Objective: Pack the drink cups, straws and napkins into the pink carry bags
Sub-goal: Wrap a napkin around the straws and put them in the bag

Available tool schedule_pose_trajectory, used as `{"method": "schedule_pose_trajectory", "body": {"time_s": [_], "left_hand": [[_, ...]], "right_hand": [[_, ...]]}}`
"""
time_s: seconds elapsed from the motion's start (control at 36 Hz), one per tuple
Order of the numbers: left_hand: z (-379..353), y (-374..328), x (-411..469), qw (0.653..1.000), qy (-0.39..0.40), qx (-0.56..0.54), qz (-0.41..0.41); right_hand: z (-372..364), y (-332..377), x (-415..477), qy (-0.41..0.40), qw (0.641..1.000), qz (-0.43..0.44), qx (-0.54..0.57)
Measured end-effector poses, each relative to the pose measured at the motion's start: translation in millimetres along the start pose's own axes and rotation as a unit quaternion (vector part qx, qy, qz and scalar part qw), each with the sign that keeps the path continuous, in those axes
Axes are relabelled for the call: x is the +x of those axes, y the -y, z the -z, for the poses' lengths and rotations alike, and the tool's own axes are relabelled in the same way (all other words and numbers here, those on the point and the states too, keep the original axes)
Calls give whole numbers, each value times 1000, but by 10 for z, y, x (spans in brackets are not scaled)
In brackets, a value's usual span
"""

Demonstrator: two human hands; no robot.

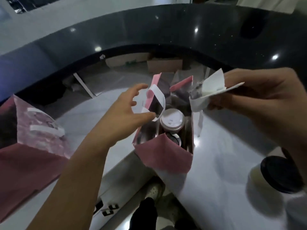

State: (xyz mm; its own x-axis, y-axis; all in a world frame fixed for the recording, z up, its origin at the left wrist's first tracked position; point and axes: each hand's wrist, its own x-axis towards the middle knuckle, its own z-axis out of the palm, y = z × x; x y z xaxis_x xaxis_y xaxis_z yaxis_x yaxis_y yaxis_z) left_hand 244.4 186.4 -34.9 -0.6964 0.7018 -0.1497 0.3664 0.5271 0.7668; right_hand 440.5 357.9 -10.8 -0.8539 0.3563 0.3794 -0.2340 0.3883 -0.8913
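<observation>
Matt pink paper on the carry bag, its inner walls shiny and reflective; inside it, a smooth white plastic lid; above its right edge, soft white paper napkins; behind it, glossy dark speckled counter; beneath, smooth pale tabletop.

White-lidded cup inside open pink bag

dark curved counter w/ light glints, cardboard boxes behind, white shoe on floor.
</observation>
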Motion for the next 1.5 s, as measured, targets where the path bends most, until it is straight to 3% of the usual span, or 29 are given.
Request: {"method": "schedule_pose_trajectory", "body": {"time_s": [0.14, 0.28, 0.39, 0.47, 0.58, 0.67, 0.72, 0.81, 1.0, 1.14, 1.22, 1.36, 1.5], "left_hand": [[20, 135, 338, 996, 70, -34, -38], [143, 279, 475, 993, 47, -77, -71], [244, 409, 605, 988, 54, -119, -80], [305, 469, 720, 985, 59, -130, -92], [383, 568, 859, 981, 72, -155, -95], [436, 653, 943, 977, 84, -174, -93], [470, 694, 997, 975, 90, -181, -91], [502, 742, 1083, 972, 98, -189, -95], [507, 720, 1230, 970, 120, -181, -113], [485, 656, 1298, 965, 145, -176, -131], [458, 600, 1321, 962, 160, -173, -140], [416, 533, 1304, 955, 189, -172, -148], [398, 508, 1171, 950, 218, -175, -142]], "right_hand": [[-33, 12, 113, 25, 999, -19, -21], [-129, -6, 359, 73, 991, -95, -63], [-268, -115, 659, 141, 961, -169, -170], [-437, -213, 918, 197, 897, -195, -345], [-699, -390, 1098, 330, 764, -201, -516], [-835, -520, 1089, 406, 670, -223, -581], [-900, -553, 1060, 431, 636, -246, -590], [-942, -569, 1013, 450, 616, -268, -588], [-909, -477, 959, 457, 632, -325, -535], [-879, -438, 887, 431, 652, -312, -540], [-808, -440, 858, 354, 715, -269, -540], [-602, -404, 779, 136, 840, -176, -494], [-421, -417, 752, -41, 900, -215, -378]]}}
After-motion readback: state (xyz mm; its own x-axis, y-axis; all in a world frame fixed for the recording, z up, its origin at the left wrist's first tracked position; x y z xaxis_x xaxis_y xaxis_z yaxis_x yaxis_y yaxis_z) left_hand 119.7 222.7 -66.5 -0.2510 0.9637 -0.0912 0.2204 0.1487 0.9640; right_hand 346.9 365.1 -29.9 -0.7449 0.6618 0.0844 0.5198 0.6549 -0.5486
